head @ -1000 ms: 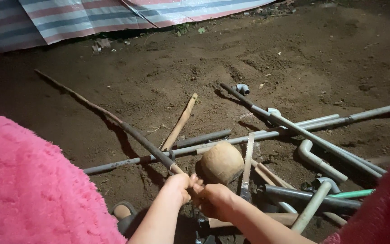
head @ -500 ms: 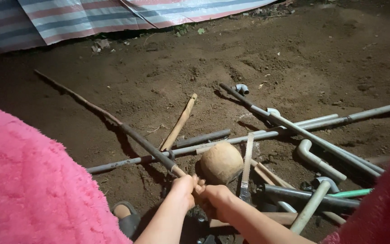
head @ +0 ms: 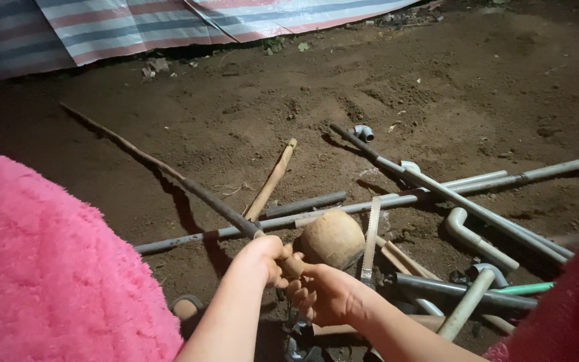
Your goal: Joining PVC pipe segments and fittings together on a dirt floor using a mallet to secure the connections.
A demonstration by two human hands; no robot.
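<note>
Round brown wooden mallet head [head: 333,238] sits at lower centre of the frame, above a pile of grey pipes [head: 437,194] on bare dirt ground [head: 437,87]. Its short wooden handle [head: 291,265] runs down-left into both hands. Left hand [head: 261,258] closed around the handle, just left of the head; right hand [head: 323,295] closed around the handle's lower end, fingers curled, touching the left hand. A long thin dark rod [head: 162,167] slants from upper left of the frame down to the left hand; whether that hand also grips it, cannot tell. Hacksaw blade [head: 371,238] lies just right of the mallet head. A loose wooden stick [head: 273,179] lies above the hands. Curved white pipe elbow [head: 464,231] at right. Pink fuzzy fabric [head: 48,281] fills lower left. Striped tarpaulin [head: 169,23] along the top edge
</note>
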